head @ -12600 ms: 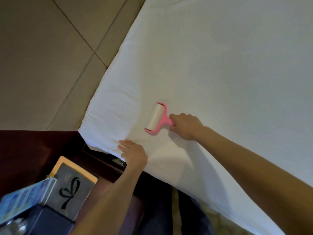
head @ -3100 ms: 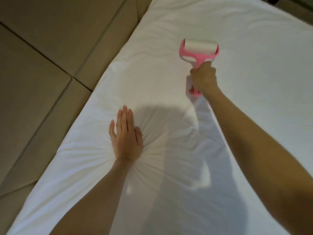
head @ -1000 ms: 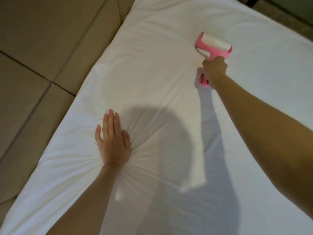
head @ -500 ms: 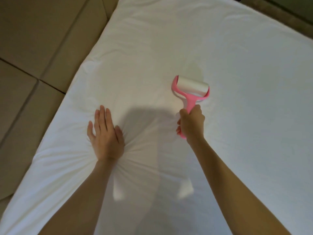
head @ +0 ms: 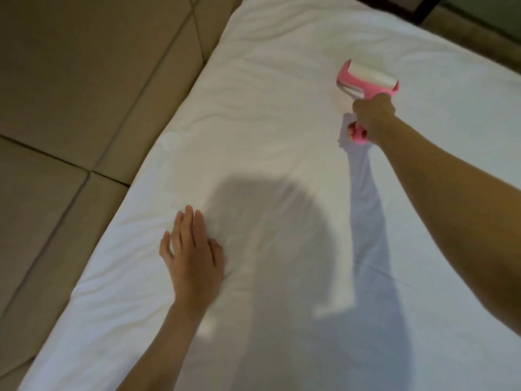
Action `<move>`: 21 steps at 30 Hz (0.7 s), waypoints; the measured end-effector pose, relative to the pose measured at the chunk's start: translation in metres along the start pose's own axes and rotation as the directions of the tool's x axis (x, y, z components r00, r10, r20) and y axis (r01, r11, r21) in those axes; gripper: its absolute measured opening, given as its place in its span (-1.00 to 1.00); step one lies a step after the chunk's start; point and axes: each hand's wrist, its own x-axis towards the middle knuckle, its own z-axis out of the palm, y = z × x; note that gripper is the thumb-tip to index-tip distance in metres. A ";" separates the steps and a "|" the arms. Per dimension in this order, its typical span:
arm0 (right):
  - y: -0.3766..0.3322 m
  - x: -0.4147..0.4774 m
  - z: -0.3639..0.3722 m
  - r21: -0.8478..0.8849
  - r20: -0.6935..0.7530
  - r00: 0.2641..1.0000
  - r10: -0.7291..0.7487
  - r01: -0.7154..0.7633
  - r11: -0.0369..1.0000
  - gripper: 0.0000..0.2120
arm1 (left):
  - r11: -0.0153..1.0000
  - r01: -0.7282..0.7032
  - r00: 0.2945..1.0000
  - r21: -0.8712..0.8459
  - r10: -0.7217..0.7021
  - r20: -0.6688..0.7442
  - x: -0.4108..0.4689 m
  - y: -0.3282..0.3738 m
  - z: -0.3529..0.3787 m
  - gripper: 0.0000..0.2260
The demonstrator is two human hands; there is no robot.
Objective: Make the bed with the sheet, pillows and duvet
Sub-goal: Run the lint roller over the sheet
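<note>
Rolling the sheet [head: 282,122]. Your left hand [head: 191,258] presses flat, fingers straight, on the near-left sheet; your right hand [head: 373,115], well apart at far right, grips the lint roller [head: 366,80]. Keep strokes straight and overlapping, and keep the cloth taut.

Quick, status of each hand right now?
Left hand: open, fingers straight, pressing flat on the white sheet.
Right hand: closed round the handle of the pink lint roller.
</note>
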 end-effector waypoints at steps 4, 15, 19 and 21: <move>-0.026 0.026 0.002 -0.046 0.014 1.000 -0.025 0.026 0.999 -0.90 | 0.988 -0.143 0.989 -0.059 0.144 0.021 0.078 0.044 0.007 -0.56; -0.088 0.146 0.004 0.115 0.075 0.996 0.055 -0.064 0.991 -0.80 | 0.961 -0.270 0.959 0.053 0.273 -0.072 0.228 0.117 0.071 -0.46; -0.105 0.171 0.003 0.221 0.099 0.992 0.079 -0.099 0.970 -0.81 | 0.965 -0.259 0.963 0.052 0.262 -0.062 0.229 0.117 0.079 -0.42; -0.104 0.169 0.004 0.256 0.120 0.991 0.065 -0.094 0.962 -0.81 | 0.964 -0.260 0.963 0.056 0.263 -0.059 0.230 0.117 0.079 -0.42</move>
